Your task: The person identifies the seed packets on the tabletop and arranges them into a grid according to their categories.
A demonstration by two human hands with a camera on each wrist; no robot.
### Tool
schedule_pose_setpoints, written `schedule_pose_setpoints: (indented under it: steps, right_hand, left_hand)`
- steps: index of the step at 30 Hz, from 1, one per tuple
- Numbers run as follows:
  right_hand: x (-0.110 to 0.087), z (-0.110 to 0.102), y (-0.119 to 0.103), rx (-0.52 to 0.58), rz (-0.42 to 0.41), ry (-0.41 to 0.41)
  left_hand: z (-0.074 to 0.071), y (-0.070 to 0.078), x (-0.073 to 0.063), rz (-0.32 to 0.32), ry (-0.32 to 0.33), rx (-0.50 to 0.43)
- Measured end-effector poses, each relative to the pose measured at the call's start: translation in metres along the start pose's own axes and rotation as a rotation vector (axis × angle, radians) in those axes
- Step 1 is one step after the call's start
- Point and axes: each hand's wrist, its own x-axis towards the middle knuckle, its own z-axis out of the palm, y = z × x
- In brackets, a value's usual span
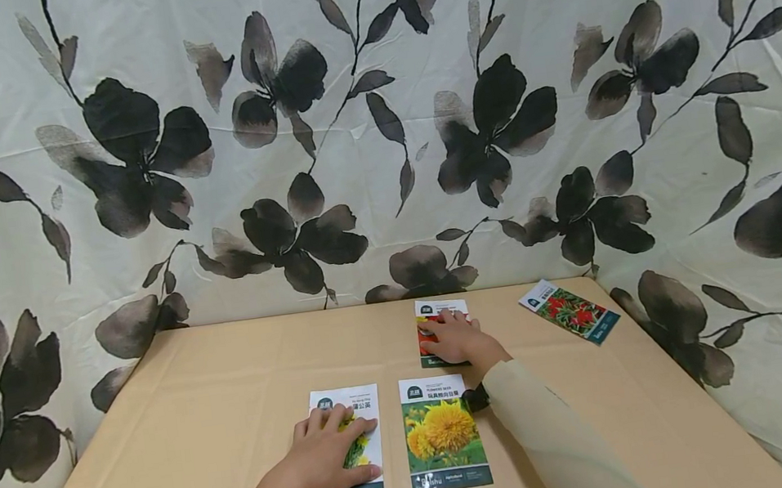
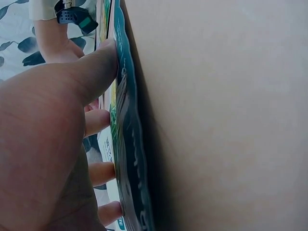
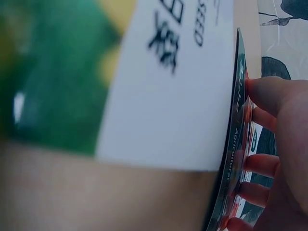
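Observation:
My left hand (image 1: 326, 457) rests spread on a white seed packet (image 1: 362, 394) with yellow flowers and a dark teal bottom band. In the left wrist view its fingertips (image 2: 98, 121) touch the packet's face, and the packet lies on the table. My right hand (image 1: 457, 340) lies on a second seed packet (image 1: 436, 305), with red on its front, farther back; most of that picture is covered. Right-hand fingers (image 3: 262, 164) touch its surface in the right wrist view. Between the hands and nearer to me lies a sunflower seed packet (image 1: 446, 435) with big yellow blooms.
A further seed packet (image 1: 571, 313) with red flowers lies tilted at the back right of the tan table (image 1: 186, 436). Behind the table hangs a white cloth (image 1: 379, 155) with dark floral print. My right forearm (image 1: 557, 436) passes beside the sunflower packet.

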Motion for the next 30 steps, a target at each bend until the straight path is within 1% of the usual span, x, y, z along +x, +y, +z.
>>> schedule_pose_setpoints:
  steps: [7,14,24,30]
  right_hand:
    - [0.004,0.003,-0.004,0.003,0.007,-0.003]
    - [0.006,0.000,-0.006,-0.005,-0.002,0.003]
    - [0.010,-0.001,-0.007,0.004,0.009,0.005]
    - [0.010,-0.002,-0.009,0.007,0.021,-0.005]
  left_hand:
    - [0.000,0.000,0.002,-0.005,-0.002,-0.002]
    - [-0.001,0.001,0.003,-0.009,0.001,-0.002]
    - [0.001,-0.002,0.007,0.001,0.004,-0.021]
    - [-0.003,0.000,0.005,-0.007,-0.001,-0.018]
